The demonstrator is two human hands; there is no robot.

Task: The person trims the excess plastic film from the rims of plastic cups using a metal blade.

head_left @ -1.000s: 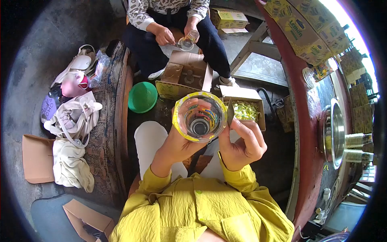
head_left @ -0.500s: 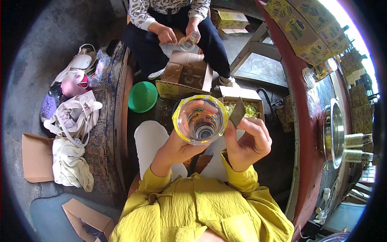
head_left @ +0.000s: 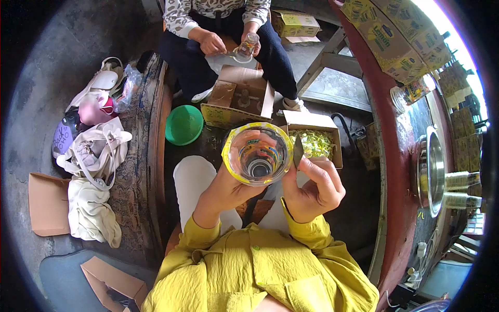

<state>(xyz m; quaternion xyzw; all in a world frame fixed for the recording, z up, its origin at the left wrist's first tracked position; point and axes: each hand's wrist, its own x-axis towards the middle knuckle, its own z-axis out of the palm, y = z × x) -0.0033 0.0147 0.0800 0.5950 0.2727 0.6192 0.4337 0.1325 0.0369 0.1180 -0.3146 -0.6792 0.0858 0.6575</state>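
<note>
My left hand is wrapped round a clear plastic cup, its open mouth turned up toward me. Yellow film edges the cup's rim, and coloured print shows through the wall. Between the thumb and fingers of my right hand is a small dark flat blade. It stands close against the right side of the rim; whether it touches the film I cannot tell. Behind it, a cardboard box holds a heap of yellow-green strips.
Opposite me a seated person holds another clear cup above an open carton. A green basin stands left of that carton. Bags lie on the left; a metal bowl and stacked cups are at right.
My right hand has moved slightly left, bringing the blade against or near the cup's rim, and the blade now looks narrower. The person opposite has tilted their cup more upright.
</note>
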